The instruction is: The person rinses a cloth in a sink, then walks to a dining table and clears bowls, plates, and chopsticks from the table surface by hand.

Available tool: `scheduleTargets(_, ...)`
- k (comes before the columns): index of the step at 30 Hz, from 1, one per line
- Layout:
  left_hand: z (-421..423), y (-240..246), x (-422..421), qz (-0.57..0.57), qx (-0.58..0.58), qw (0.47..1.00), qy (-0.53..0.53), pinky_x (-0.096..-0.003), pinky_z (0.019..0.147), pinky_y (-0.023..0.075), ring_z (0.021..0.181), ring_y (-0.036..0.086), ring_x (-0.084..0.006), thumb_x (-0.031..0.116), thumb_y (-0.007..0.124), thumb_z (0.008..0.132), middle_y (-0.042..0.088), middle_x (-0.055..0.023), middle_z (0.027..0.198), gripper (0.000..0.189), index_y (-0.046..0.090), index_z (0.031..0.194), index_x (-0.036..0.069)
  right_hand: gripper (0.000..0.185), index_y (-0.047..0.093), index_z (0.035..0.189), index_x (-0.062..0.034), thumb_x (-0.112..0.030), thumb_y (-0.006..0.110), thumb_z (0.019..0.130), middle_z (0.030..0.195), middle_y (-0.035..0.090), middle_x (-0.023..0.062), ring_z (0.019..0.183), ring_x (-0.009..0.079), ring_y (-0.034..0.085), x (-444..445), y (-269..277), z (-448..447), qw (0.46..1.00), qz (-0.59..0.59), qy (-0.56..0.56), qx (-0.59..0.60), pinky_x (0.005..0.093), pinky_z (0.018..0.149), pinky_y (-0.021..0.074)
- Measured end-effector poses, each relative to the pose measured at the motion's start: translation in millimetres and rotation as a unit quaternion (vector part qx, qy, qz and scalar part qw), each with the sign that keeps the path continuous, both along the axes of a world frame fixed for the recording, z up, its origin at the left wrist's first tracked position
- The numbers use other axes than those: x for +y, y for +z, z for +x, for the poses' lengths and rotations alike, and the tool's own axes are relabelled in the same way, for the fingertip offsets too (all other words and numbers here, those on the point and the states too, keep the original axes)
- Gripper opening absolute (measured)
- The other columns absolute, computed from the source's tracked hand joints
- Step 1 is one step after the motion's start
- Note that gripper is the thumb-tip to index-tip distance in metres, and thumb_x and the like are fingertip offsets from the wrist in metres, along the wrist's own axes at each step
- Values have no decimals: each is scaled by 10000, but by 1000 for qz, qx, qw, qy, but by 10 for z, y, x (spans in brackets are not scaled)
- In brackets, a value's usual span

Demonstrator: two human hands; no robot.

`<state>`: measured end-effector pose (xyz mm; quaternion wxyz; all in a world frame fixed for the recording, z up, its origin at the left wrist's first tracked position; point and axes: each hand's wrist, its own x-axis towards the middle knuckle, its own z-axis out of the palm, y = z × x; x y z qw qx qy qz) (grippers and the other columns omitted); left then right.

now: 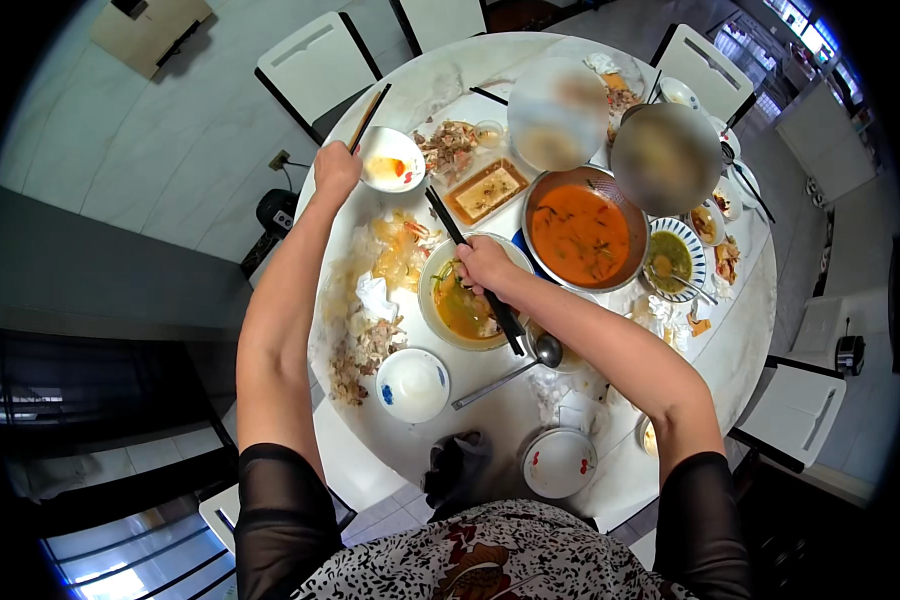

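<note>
My left hand [337, 172] is at the table's far left edge, closed around a pair of chopsticks [370, 118], beside a white bowl [392, 160] with orange liquid remnants. Over a large bowl of soup with greens [461, 307], my right hand [486, 262] grips several black chopsticks [504, 315] in a bundle. A metal pot of red-orange soup [581, 236] stands to the right of that hand. Below the soup bowl lie a metal ladle [547, 351] and a white bowl [412, 385] with a blue pattern.
Bones and scraps [364, 352], crumpled tissue [376, 297] and a brown-stained rectangular tray [487, 190] are on the round table [495, 420]. A patterned dish of green soup [667, 260] stands at right, stacked white dishes [559, 463] near me. White chairs [319, 67] surround the table.
</note>
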<state>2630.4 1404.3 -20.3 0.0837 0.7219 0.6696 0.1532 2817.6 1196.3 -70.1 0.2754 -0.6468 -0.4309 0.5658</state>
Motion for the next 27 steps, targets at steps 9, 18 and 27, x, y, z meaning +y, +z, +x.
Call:
scheduleTargets(9, 550, -98, -8, 75, 57, 981, -167, -457, 673, 472, 707, 586, -397, 136, 586, 721, 589, -259, 745, 192, 612, 746, -52, 305, 528, 851, 58, -225, 429, 905, 665, 581, 181, 513, 284, 589, 350, -117, -88, 995, -21, -95, 33, 386, 538, 481)
scheduleTargets(18, 988, 20, -132, 112, 89, 951, -273, -449, 668, 482, 697, 584, -404, 28, 534, 665, 583, -268, 721, 129, 593, 729, -68, 310, 587, 915, 67, -221, 481, 870, 907, 603, 257, 903, 375, 578, 534, -315, 57, 996, 0, -68, -60, 427, 793, 450)
scheduleTargets(27, 1041, 102, -171, 112, 118, 952, -259, -435, 679, 491, 727, 594, -397, 41, 559, 668, 593, -263, 747, 125, 590, 736, -59, 312, 588, 949, 69, -218, 492, 870, 988, 582, 269, 953, 394, 561, 420, -164, 36, 991, -26, -103, -77, 405, 812, 458)
